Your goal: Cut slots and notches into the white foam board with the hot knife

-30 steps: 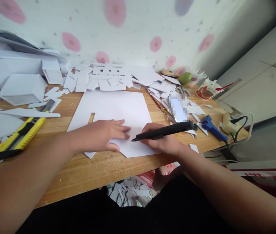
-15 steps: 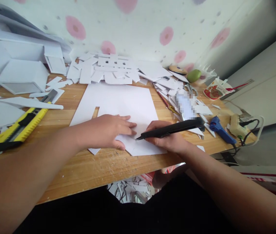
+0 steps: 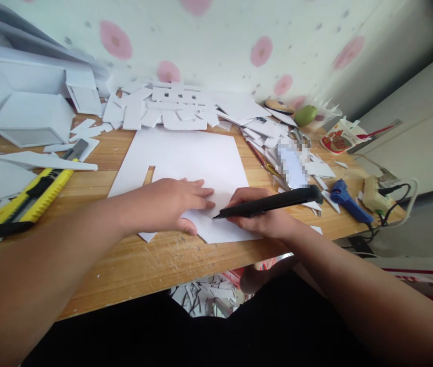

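Observation:
A large white foam board sheet (image 3: pixel 189 153) with a notch in its left side lies flat on the wooden table. My left hand (image 3: pixel 174 204) rests palm down on it, fingers spread. In my right hand (image 3: pixel 258 214) is a black pen (image 3: pixel 270 202), tilted, its fine tip touching the sheet just right of my left fingertips. To the left lies a yellow and black utility knife (image 3: pixel 29 201), its blade partly under a white strip (image 3: pixel 48 160).
White box shapes (image 3: pixel 35 120) stand at the back left. White offcuts (image 3: pixel 178 109) lie along the wall. On the right are a blurred phone (image 3: pixel 293 165), a blue glue gun (image 3: pixel 350 201), a power strip (image 3: pixel 379 196), a paper cup (image 3: pixel 341 136) and a green fruit (image 3: pixel 305 115).
The view has shifted very slightly. Both hands, the pen and the sheet keep nearly the same places.

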Demonstrator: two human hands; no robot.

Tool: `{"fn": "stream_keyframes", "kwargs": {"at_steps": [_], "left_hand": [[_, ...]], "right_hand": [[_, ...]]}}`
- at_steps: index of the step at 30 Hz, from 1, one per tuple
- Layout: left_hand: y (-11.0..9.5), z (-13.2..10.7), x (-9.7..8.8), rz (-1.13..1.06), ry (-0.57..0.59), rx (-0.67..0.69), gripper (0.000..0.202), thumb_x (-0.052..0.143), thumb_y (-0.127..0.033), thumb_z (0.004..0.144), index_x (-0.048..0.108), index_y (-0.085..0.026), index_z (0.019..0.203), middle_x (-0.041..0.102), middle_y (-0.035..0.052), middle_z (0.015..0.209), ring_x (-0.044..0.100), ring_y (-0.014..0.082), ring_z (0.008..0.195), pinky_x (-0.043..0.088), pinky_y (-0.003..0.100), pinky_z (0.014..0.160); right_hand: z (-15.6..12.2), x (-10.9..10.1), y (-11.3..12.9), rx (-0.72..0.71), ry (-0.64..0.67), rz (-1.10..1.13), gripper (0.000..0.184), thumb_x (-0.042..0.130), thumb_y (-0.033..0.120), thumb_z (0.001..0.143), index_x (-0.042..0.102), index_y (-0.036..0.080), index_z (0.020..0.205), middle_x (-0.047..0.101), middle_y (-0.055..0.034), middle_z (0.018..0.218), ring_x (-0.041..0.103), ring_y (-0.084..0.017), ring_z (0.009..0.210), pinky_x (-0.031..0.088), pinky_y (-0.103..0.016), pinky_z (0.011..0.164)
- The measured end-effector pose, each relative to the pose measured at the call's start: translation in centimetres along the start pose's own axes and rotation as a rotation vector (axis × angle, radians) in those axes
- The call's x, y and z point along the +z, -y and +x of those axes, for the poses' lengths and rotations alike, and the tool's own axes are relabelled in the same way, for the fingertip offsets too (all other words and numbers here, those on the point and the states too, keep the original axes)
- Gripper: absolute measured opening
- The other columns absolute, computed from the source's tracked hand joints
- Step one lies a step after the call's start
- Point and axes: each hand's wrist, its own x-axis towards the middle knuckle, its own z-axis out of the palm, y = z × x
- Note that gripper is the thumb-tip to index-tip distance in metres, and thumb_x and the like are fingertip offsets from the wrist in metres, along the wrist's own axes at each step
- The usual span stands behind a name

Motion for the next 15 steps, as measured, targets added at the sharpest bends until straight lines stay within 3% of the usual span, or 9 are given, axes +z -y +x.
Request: {"fn": "stream_keyframes", "kwargs": {"at_steps": [5, 15], "left_hand": [[0.7, 0.2, 0.3, -0.018, 0.015, 0.014, 0.060, 0.078, -0.047, 0.084, 0.061, -0.034, 0.140, 0.047, 0.0034, 0.157, 0.036, 0.0361, 0.149, 0.038, 0.049, 0.116], [1.3, 0.0, 0.2, -0.107, 0.066, -0.014, 0.055, 0.074, -0.042, 0.087, 0.060, -0.035, 0.140, 0.043, 0.0012, 0.158, 0.029, 0.0305, 0.153, 0.024, 0.050, 0.124]], "right_hand": [[-0.2, -0.5, -0.2, 0.065, 0.023, -0.040, 0.021, 0.074, 0.038, 0.082, 0.071, 0.017, 0.081, 0.070, -0.0022, 0.076, 0.061, -0.013, 0.067, 0.047, -0.024, 0.060], [-0.6, -2.4, -0.7, 0.028, 0.083, -0.029, 0.018, 0.073, 0.033, 0.083, 0.069, 0.015, 0.083, 0.071, -0.0036, 0.078, 0.062, -0.014, 0.070, 0.049, -0.024, 0.062]]}}
